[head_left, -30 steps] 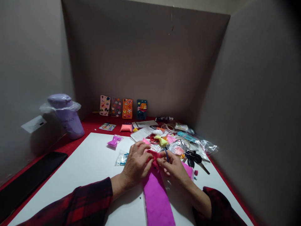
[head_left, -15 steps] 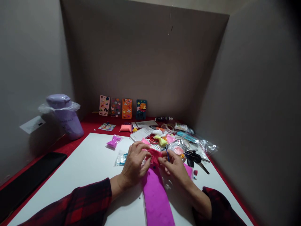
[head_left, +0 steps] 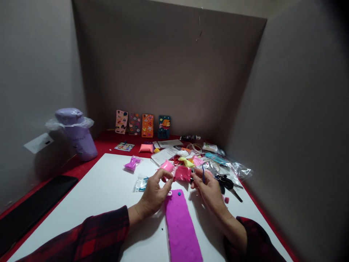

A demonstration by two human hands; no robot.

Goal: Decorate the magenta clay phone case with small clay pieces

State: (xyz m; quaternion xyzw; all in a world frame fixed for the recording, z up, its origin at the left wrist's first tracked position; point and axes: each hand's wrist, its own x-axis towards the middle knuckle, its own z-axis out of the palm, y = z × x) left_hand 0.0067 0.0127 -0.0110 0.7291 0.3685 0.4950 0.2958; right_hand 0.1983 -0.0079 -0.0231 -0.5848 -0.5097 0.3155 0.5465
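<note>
A long magenta clay slab [head_left: 182,227] lies on the white board [head_left: 109,193], with a tiny blue dot [head_left: 179,194] near its far end. Just beyond that end, a small red clay packet [head_left: 182,173] hangs between my two hands. My left hand [head_left: 154,193] pinches its left edge with thumb and fingertips. My right hand [head_left: 209,189] touches its right edge and grips a thin blue tool [head_left: 203,175] that points up. A pink clay packet [head_left: 167,166] sits right behind my left fingertips.
A heap of coloured clay packets and plastic bags [head_left: 207,162] and black scissors [head_left: 227,183] lie right of my hands. A magenta packet [head_left: 132,163] and a small clear bag [head_left: 141,183] lie to the left. Decorated phone cases [head_left: 147,125] line the back wall; a purple wrapped container [head_left: 77,134] and black pad [head_left: 35,207] stand far left.
Both hands have lifted off the slab's far end and moved away from me, taking the red packet along. The slab's end now lies uncovered, and the right hand has shifted right.
</note>
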